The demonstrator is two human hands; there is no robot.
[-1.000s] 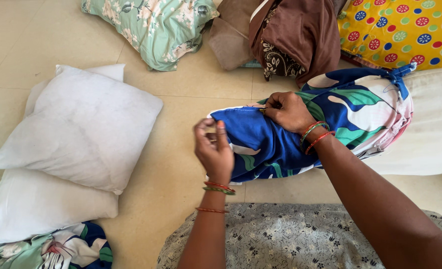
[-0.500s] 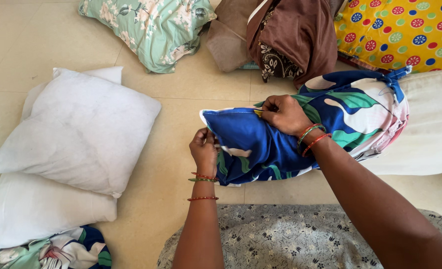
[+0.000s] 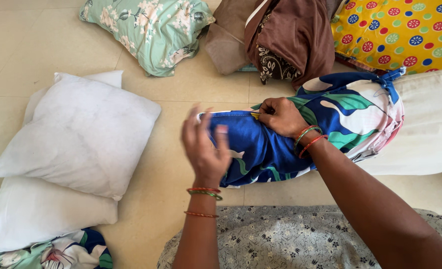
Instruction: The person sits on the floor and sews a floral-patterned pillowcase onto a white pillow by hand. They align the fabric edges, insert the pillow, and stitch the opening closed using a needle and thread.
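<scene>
While the smooth, cream tiled floor [image 3: 181,84] spreads under everything, two plain white pillows [image 3: 76,139] lie stacked at the left, soft and square, with a bit of leafy cloth [image 3: 56,251] under their near corner. A yellow cushion with bright dots [image 3: 405,30] sits at the far right, a green flowered pillow [image 3: 149,30] at the far middle, and a brown bundle of cloth [image 3: 290,37] between them. In the middle lies the pillow in a blue leafy cover [image 3: 340,119], puffy and long, resting on the floor against a cream mattress [image 3: 430,124]. The right hand [image 3: 280,117] has its grip pinched tight on the cover's open edge. The left hand [image 3: 205,149] is blurred, its fingers spread apart, just in front of the cover's blue end and holding nothing. Thin red and green bangles [image 3: 308,138] ring both wrists.
</scene>
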